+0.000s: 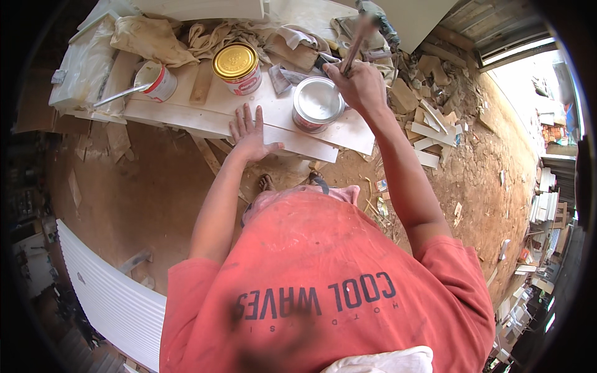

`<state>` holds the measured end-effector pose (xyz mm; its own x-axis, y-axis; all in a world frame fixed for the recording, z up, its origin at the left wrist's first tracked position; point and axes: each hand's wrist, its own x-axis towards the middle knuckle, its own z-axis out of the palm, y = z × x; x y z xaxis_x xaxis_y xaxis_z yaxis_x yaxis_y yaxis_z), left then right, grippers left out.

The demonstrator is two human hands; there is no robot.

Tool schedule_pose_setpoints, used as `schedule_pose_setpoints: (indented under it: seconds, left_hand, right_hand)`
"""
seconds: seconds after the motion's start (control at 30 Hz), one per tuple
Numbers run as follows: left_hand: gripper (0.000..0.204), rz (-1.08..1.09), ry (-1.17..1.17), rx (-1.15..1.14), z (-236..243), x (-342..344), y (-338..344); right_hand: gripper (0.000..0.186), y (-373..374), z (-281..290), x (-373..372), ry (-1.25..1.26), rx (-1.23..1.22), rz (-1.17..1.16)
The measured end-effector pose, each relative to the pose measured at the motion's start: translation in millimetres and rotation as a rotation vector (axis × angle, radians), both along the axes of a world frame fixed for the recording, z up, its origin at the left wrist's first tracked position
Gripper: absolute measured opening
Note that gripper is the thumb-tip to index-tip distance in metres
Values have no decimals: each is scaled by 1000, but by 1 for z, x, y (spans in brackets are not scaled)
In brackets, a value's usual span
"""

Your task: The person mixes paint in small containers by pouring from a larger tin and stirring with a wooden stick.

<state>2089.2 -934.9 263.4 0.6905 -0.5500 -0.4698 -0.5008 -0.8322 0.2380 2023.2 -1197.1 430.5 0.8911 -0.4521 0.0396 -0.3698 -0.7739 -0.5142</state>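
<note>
My left hand [249, 132] lies with its fingers spread at the near edge of a white board [177, 116]. In my closed right hand [360, 86] is a tool with a brown, stick-like handle [353, 53]. Its upper end is blurred, and I cannot make out its kind. Just left of that hand stands a can [318, 107] with a silvery-white top inside its rim. Beyond my left hand is a red and white can [237, 71] with a gold lid. Farther left, an open can [156, 83] leans, a long pale stick [121, 95] sticking out of it.
Crumpled cloths [152, 43] lie along the back of the boards. A plastic-wrapped stack [87, 68] is at the far left. Wood scraps [435, 127] litter the brown ground at right. A white corrugated sheet [112, 298] is at lower left.
</note>
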Motion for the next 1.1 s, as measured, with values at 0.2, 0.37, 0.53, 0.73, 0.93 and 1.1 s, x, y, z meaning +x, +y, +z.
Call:
schedule_pose_setpoints:
  seconds: [0.2,0.37,0.53,0.73,0.93,1.1]
  left_hand:
    - [139,-5,-1,13,0,0,0]
    - [139,5,13,9,4,-2,-1]
    - [138,1,15,-5,2,-2,-2]
    - [138,10,22,-21,2,-1,-1]
    - [138,6,24,-3,2,-1,0]
    - [138,5,17,-1,3,-1,0]
  right_hand:
    - [44,15,-13,0,-25,113,136]
    - [43,9,5,-1,-31,-1,29]
    - [41,13,-13,1,-108,140,212]
    - [39,2,3,-2,19,8,61]
    - [40,8,1,-8,67,194,174]
    - [41,-2,4,-3,75,-40,39]
